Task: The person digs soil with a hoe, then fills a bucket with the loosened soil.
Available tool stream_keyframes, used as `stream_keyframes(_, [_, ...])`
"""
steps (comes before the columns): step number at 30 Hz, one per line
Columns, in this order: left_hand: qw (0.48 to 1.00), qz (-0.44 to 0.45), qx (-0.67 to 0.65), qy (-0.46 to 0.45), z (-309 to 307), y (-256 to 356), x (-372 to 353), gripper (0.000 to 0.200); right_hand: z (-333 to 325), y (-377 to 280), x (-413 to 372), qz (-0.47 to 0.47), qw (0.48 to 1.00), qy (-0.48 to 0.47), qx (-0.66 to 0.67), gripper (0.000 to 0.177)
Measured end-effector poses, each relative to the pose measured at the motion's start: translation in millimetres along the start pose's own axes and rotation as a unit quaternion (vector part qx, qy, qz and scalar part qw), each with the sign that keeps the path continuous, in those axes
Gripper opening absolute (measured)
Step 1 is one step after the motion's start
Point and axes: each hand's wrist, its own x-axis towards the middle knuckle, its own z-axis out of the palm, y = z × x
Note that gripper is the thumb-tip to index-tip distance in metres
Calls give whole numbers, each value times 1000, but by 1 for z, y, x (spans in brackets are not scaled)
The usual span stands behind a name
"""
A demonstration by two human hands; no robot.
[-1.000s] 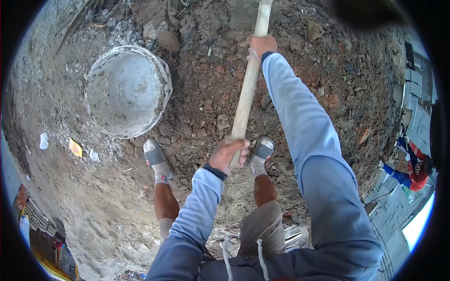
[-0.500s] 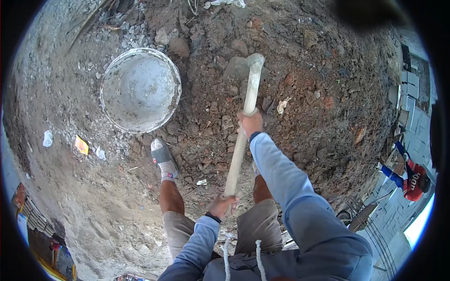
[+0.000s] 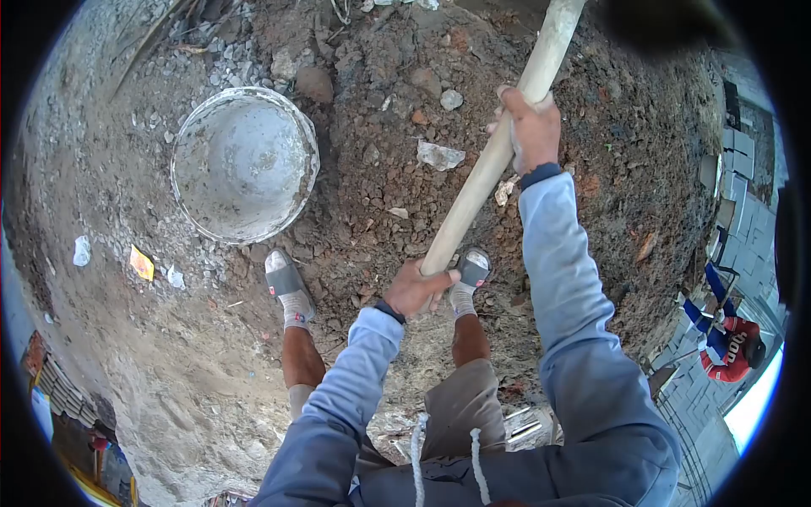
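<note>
Both hands are wrapped around the pale wooden handle of a hoe (image 3: 481, 173). Near the lower end of the handle is my left hand (image 3: 418, 287), in front of my feet. Higher up, my right hand (image 3: 535, 131) grips the shaft with the arm stretched forward. The handle slants up to the right and leaves the top of the view, so the hoe's head is hidden. Under it lies loose brown soil (image 3: 363, 177) with stones and clods. A round, grey-crusted basin (image 3: 245, 165) rests on the ground to the left, apart from both hands.
My sandalled feet (image 3: 291, 283) stand at the edge of the dug soil. Rubble (image 3: 232, 63) lies behind the basin, and a yellow wrapper (image 3: 142, 263) sits at the left. At far right, a person in a red top (image 3: 737, 348) is beside grey paving.
The hoe has risen from the soil, its head passing out of view at the top. Both hands moved up and forward with it, the right one also rightward. Pale stones now show.
</note>
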Motion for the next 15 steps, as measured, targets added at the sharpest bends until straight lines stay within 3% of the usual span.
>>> stream_keyframes(2, [999,12,-38,-7,-20,28,29,31,20,11,50,-24,998,25,-53,31])
stream_keyframes(4, [996,-1,-86,5,-32,26,41,36,41,70,91,0,986,26,-164,42])
stream_keyframes(7, [982,-59,-160,81,-54,-32,33,38,78,164,73,34,934,-4,-355,50])
stream_keyframes(11, [981,-72,-162,80,-51,-28,23,38,85,160,68,86,918,-28,-386,52])
stream_keyframes(15, [980,-71,-145,117,-3,-19,-10,34,57,138,50,124,947,-74,-287,34])
